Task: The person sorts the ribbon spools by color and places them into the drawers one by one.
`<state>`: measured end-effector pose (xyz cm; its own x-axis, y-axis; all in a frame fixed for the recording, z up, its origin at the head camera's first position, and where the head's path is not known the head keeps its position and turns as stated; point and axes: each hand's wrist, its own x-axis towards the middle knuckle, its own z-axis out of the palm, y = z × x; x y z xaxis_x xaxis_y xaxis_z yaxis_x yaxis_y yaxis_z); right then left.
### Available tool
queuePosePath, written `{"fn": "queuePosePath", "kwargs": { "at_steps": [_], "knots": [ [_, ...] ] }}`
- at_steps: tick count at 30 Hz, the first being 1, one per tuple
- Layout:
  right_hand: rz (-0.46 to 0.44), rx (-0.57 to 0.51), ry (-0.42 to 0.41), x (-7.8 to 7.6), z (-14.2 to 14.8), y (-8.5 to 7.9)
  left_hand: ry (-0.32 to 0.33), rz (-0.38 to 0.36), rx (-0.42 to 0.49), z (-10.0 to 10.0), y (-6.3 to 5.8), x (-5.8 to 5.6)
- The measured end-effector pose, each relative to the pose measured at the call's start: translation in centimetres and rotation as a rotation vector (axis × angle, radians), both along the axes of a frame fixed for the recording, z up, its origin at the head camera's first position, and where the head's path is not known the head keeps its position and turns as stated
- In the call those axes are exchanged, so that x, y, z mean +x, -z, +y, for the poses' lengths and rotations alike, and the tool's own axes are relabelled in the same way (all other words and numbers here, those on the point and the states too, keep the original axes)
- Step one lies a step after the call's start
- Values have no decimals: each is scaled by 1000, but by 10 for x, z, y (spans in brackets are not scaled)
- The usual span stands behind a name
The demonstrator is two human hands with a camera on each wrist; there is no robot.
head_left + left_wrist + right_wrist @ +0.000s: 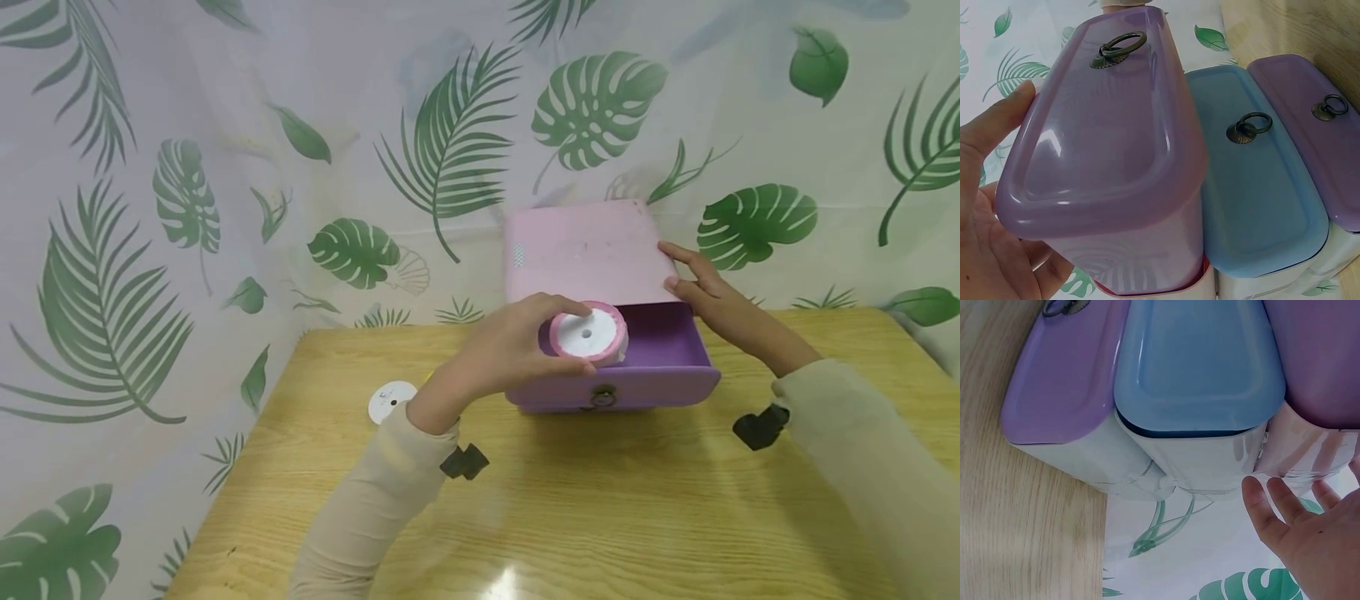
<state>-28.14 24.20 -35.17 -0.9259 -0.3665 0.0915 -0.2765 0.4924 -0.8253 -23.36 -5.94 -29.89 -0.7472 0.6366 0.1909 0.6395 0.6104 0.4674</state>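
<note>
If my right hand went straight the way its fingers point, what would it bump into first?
The pink box. In the head view, your right hand has its fingertips right at the box's edge, seemingly touching, though exact contact is hard to judge.

Head view: I see a wood-grain table (600, 517), yellowish, light glaring off its near part. Toward the back stands the cabinet (585, 250), directly on the wood. Left of it I log a white disc (381, 400), lying flat, dark-centred, partly covered at its right.
</note>
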Motion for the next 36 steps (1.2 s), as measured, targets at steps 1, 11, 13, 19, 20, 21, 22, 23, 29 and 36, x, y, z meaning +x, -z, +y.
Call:
{"fn": "queuePosePath", "kwargs": {
  "at_steps": [1, 11, 13, 19, 20, 21, 22, 23, 29, 36],
  "knots": [
    [-3, -5, -1, 0, 0, 0, -2, 0, -5, 0, 0, 0],
    [-7, -34, -6, 0, -2, 1, -16, -35, -25, -1, -1, 0],
    [-4, -32, -5, 1, -3, 2, -13, -53, -17, -2, 0, 0],
    [2, -30, -10, 0, 0, 4, -1, -71, 21, -5, 2, 2],
    [3, -31, -10, -1, 0, 4, 2, -65, 31, -5, 2, 3],
    [4, -31, -9, -1, 1, 4, 6, -58, 40, -6, 2, 5],
    [3, -29, -9, -1, 1, 4, 12, -50, 53, -7, 2, 6],
    [1, -27, -8, -1, 1, 5, 17, -42, 67, -8, 2, 8],
    [-5, -23, -4, 0, 0, 5, 50, 12, 163, -14, 1, 21],
    [-3, -28, 3, -4, 2, 5, 147, -78, 378, -22, 3, 35]
  ]
}}
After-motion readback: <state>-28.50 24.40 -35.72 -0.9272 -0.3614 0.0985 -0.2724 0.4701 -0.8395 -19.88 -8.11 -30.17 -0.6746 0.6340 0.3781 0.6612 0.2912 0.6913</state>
